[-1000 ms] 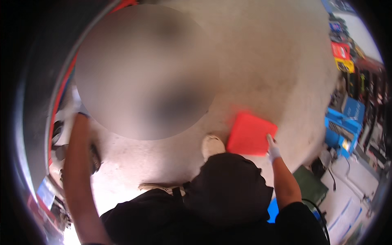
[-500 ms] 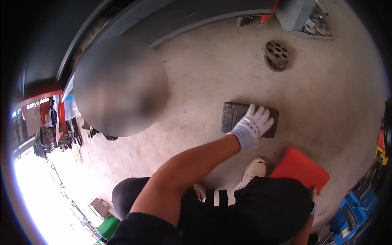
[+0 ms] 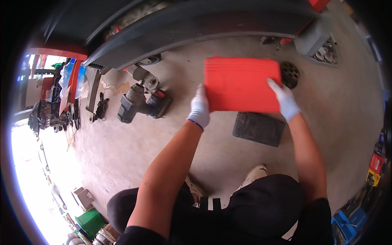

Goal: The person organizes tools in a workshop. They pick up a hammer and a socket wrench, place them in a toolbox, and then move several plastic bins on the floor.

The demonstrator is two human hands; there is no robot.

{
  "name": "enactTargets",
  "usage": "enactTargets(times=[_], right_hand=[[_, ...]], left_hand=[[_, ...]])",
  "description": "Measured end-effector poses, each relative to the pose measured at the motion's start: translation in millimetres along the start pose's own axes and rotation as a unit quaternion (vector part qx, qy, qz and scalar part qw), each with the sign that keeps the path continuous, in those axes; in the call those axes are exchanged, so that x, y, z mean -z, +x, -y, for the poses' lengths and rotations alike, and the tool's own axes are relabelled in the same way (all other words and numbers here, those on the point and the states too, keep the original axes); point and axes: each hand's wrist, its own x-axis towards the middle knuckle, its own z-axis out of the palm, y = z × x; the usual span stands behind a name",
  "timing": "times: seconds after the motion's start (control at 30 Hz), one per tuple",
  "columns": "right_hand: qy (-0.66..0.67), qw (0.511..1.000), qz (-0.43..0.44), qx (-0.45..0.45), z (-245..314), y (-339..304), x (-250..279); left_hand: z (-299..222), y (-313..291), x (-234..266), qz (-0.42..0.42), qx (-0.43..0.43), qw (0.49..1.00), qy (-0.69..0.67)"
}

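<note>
A flat red plastic case (image 3: 241, 85) is held up in front of me between both gloved hands. My left hand (image 3: 200, 107) grips its left edge. My right hand (image 3: 284, 100) holds the right edge, thumb lying over the face. Below and partly behind it, a black moulded case (image 3: 259, 130) lies on the concrete floor, its top edge covered by the red one. A toothed pulley (image 3: 290, 75) on the floor shows just past the red case's right side.
A cordless impact wrench (image 3: 143, 102) lies on the floor to the left, near round metal parts (image 3: 151, 83). A dark vehicle body (image 3: 196, 30) spans the far side. Blue crates (image 3: 349, 226) stand lower right, a green bin (image 3: 90, 221) lower left.
My left hand has left the black case and taken the red case's left edge. My right hand has brought the red case up from beside my right knee to the front.
</note>
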Motion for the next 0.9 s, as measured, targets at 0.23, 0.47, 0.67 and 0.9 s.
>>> enactTargets(times=[0.23,0.47,0.67,0.9], right_hand=[[-0.346,0.931,-0.067,0.094,-35.0,117.3,-129.4],[-0.336,0.933,-0.023,-0.129,-35.8,121.6,-147.8],[-0.09,0.991,-0.045,-0.088,-35.6,135.0,-112.8],[-0.478,0.858,-0.159,0.095,-22.8,-9.1,28.7]], left_hand=[[-82.2,72.1,92.0,0.062,-0.074,0.993,-0.064],[-61.8,88.9,57.4,0.007,-0.119,0.992,-0.041],[-56.3,106.2,68.5,0.132,-0.121,0.981,-0.081],[8.6,42.4,54.9,0.083,-0.099,0.946,0.296]])
